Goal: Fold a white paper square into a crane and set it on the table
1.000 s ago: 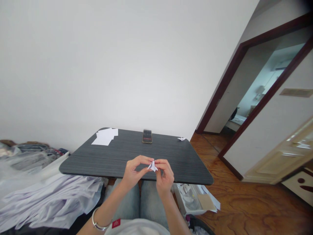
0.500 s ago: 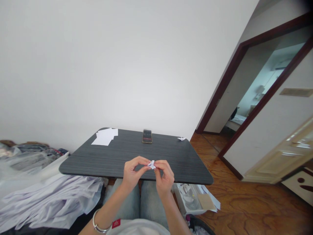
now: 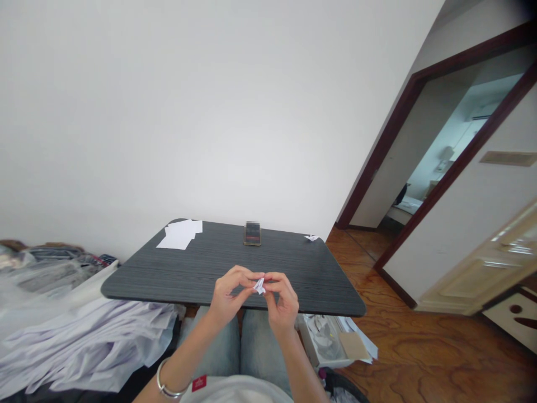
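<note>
A small piece of folded white paper (image 3: pixel 259 286) is held between both hands, just above the table's near edge. My left hand (image 3: pixel 229 294) pinches it from the left with thumb and forefinger. From the other side, the fingertips of my right hand (image 3: pixel 283 299) are closed on it too. The fingers cover part of the paper, so its full shape is hidden. Another folded white paper piece (image 3: pixel 311 238), with pointed ends, lies at the far right corner of the dark table (image 3: pixel 201 274).
White paper sheets (image 3: pixel 178 235) lie overlapping at the table's far left. A phone-like device (image 3: pixel 252 233) stands upright at the back middle, near the wall. Left of the table is piled white cloth (image 3: pixel 96 347); below its right side sits an open box (image 3: pixel 325 341).
The folded paper has tilted slightly between my fingers, and my fingertips have shifted a little around it. Everything on the table stays where it was.
</note>
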A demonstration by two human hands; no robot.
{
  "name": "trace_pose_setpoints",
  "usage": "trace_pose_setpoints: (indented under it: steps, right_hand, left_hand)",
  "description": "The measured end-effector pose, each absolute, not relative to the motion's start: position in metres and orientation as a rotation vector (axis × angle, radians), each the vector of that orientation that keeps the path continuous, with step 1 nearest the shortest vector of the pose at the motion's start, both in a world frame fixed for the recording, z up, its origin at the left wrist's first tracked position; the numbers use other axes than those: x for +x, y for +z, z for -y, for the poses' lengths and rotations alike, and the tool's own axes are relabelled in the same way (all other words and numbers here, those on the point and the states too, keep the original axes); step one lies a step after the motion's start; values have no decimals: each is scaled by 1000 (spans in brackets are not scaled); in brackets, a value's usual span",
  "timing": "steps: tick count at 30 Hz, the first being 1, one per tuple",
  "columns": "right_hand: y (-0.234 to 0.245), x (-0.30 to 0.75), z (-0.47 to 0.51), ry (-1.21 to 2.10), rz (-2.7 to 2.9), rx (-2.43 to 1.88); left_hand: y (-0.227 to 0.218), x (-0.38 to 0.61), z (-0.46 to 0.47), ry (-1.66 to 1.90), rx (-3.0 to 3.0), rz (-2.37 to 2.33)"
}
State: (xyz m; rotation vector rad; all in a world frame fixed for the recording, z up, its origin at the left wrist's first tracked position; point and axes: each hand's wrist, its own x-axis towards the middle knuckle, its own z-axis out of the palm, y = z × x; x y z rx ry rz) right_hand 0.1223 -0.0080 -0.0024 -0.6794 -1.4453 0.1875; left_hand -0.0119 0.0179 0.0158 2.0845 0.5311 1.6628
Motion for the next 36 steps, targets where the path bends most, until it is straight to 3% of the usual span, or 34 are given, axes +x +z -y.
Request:
trace_pose_setpoints:
  steps: [21, 36]
  right_hand:
    - [-4, 123, 7, 342, 1447, -598]
    - [-4, 120, 8, 310, 1427, -606]
  left_hand:
    - [20, -11, -18, 1530, 1750, -459]
    - [24, -15, -17, 1562, 1952, -459]
